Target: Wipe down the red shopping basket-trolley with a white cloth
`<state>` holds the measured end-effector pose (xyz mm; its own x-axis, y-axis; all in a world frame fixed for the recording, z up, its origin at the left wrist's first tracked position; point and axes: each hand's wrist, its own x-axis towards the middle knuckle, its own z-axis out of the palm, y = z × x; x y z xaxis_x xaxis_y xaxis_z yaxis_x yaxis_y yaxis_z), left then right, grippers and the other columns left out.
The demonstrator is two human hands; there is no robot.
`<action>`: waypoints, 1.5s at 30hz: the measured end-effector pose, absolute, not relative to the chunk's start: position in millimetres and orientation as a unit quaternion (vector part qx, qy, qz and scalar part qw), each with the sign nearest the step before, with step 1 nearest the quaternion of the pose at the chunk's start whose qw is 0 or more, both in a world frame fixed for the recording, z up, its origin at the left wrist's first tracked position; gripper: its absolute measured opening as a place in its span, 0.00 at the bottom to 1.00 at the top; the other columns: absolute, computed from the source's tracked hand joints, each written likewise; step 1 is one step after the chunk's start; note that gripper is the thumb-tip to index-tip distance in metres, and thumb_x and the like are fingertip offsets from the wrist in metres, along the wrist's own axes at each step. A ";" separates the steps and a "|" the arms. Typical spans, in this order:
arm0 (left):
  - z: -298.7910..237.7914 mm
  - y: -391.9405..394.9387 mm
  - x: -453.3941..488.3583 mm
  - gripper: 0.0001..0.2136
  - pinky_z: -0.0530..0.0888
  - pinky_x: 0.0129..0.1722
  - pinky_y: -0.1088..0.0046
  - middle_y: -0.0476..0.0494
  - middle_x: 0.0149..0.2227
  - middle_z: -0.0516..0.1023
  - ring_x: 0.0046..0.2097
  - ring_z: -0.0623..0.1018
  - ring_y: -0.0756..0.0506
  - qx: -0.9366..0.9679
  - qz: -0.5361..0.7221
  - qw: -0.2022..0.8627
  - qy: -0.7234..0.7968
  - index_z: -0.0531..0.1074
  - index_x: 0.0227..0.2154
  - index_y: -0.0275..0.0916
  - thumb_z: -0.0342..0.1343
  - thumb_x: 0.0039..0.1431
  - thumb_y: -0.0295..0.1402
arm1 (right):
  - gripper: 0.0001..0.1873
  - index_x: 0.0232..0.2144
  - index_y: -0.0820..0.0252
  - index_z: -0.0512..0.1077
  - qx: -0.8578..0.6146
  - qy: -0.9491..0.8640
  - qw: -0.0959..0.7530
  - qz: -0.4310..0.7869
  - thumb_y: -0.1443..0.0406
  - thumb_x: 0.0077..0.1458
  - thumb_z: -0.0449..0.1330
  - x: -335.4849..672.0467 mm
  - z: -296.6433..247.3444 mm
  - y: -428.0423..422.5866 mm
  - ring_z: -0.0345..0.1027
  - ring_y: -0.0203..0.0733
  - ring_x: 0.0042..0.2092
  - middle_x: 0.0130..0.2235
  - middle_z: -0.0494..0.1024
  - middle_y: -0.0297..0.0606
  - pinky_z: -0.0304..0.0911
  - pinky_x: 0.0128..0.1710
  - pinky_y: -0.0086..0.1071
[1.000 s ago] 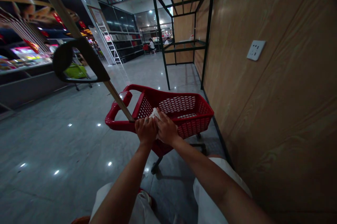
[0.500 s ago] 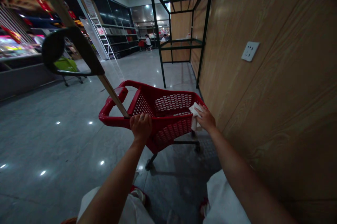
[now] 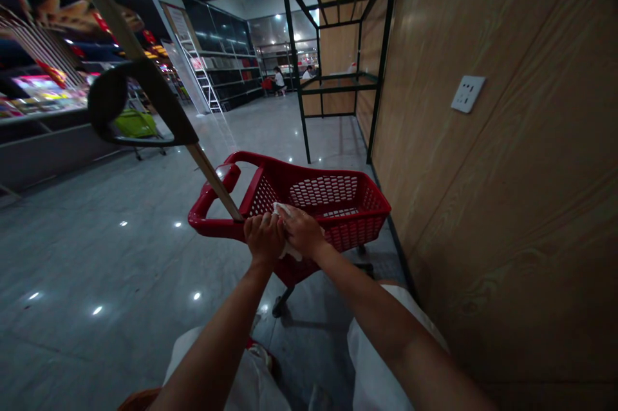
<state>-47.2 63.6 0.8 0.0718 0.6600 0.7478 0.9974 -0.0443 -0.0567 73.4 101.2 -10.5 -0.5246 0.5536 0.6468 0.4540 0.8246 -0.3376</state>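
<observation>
Gripping 1 red cart [image 3: 355,225], near side: left hand [image 3: 264,238] curled tight | right hand [image 3: 302,234] part-closed on 1 cloth [image 3: 291,252], same side | 1 green cart [image 3: 136,124] far left

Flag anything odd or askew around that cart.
The pole looks odd: it seems to rise aslant from the cart, carrying a dark loop, unlike usual cart parts. I see no spill or damage.

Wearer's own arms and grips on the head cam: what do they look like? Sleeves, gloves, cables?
Left grip and right grip are human hands, ungloved. Left forearm and right forearm: no sleeves, cables or markings visible. Wrists show no watch or band. Any ring is too small to confirm.
</observation>
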 end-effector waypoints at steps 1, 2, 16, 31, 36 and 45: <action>0.8 62.8 -47.4 0.14 0.58 0.46 0.60 0.41 0.33 0.76 0.39 0.68 0.41 -0.669 -0.279 0.299 -0.621 0.73 0.32 0.41 0.43 0.64 0.35 | 0.29 0.62 0.65 0.58 -0.291 -0.873 0.386 0.066 0.68 0.58 0.54 77.7 -10.5 102.2 0.54 0.42 0.62 0.63 0.61 0.45 0.52 0.63 0.36; 1.1 62.0 -47.5 0.14 0.58 0.46 0.60 0.41 0.33 0.76 0.39 0.69 0.41 -0.672 -0.279 0.294 -0.620 0.73 0.31 0.41 0.43 0.64 0.35 | 0.29 0.62 0.62 0.59 -0.299 -0.873 0.378 0.069 0.67 0.59 0.54 85.2 -11.5 103.7 0.56 0.42 0.61 0.62 0.62 0.43 0.54 0.62 0.36; 4.4 63.3 -44.8 0.14 0.57 0.47 0.59 0.42 0.32 0.75 0.39 0.68 0.40 -0.667 -0.285 0.283 -0.628 0.70 0.27 0.42 0.42 0.64 0.36 | 0.16 0.44 0.56 0.76 -0.612 -0.714 0.337 0.046 0.59 0.62 0.51 278.4 -53.9 152.9 0.60 0.46 0.59 0.56 0.70 0.42 0.55 0.59 0.41; 10.2 54.0 -43.3 0.14 0.59 0.45 0.60 0.43 0.31 0.74 0.38 0.69 0.41 -0.679 -0.247 0.291 -0.628 0.71 0.29 0.42 0.42 0.64 0.36 | 0.25 0.56 0.59 0.66 -0.283 -0.860 0.411 0.109 0.70 0.55 0.55 91.0 -15.1 103.0 0.58 0.44 0.59 0.59 0.67 0.43 0.54 0.61 0.41; 9.1 55.6 -45.8 0.14 0.58 0.47 0.59 0.43 0.31 0.74 0.39 0.69 0.41 -0.683 -0.267 0.270 -0.624 0.70 0.26 0.42 0.43 0.64 0.37 | 0.19 0.49 0.54 0.72 -0.385 -0.856 0.333 0.088 0.69 0.55 0.57 172.1 -35.5 124.7 0.64 0.45 0.54 0.54 0.72 0.40 0.51 0.61 0.46; 3.1 63.1 -43.8 0.14 0.58 0.47 0.58 0.42 0.31 0.74 0.39 0.68 0.40 -0.665 -0.310 0.253 -0.631 0.71 0.27 0.42 0.43 0.63 0.36 | 0.23 0.50 0.56 0.72 -0.465 -0.821 0.326 0.059 0.73 0.52 0.55 284.9 -64.9 151.4 0.59 0.44 0.59 0.58 0.68 0.41 0.54 0.61 0.44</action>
